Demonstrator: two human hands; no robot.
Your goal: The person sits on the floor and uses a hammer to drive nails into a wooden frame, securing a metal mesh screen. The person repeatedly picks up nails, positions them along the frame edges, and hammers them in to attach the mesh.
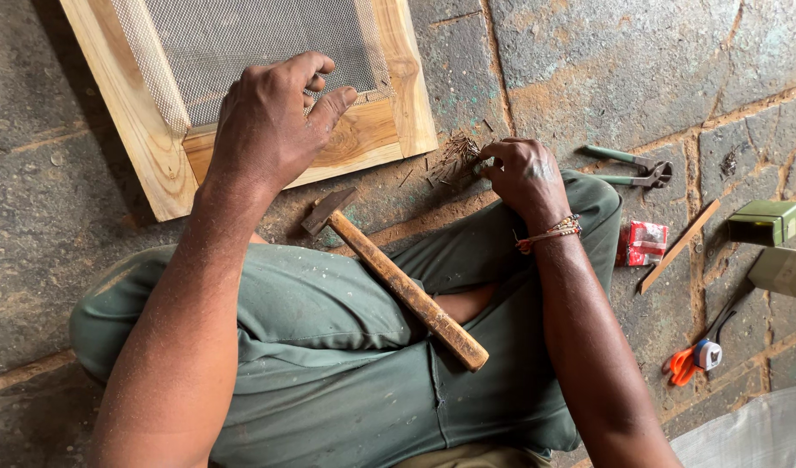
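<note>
My left hand [272, 121] rests on the lower rail of a wooden frame [398, 104], its fingers spread over the edge of the wire mesh [233, 39] stretched across it. My right hand [524, 173] reaches to a pile of small thin nails [457, 158] on the stone floor, fingertips pinched among them. Whether a nail is gripped is hidden by the fingers. A hammer with a wooden handle [407, 290] lies across my lap, its metal head [329, 211] near the frame's bottom edge. Neither hand touches it.
Green-handled pincers [634, 169] lie on the floor at right. Near them are a small red packet [642, 243], a thin wooden strip [680, 245], a green box [766, 222], and an orange tape measure [697, 357]. My green trousers [329, 373] fill the foreground.
</note>
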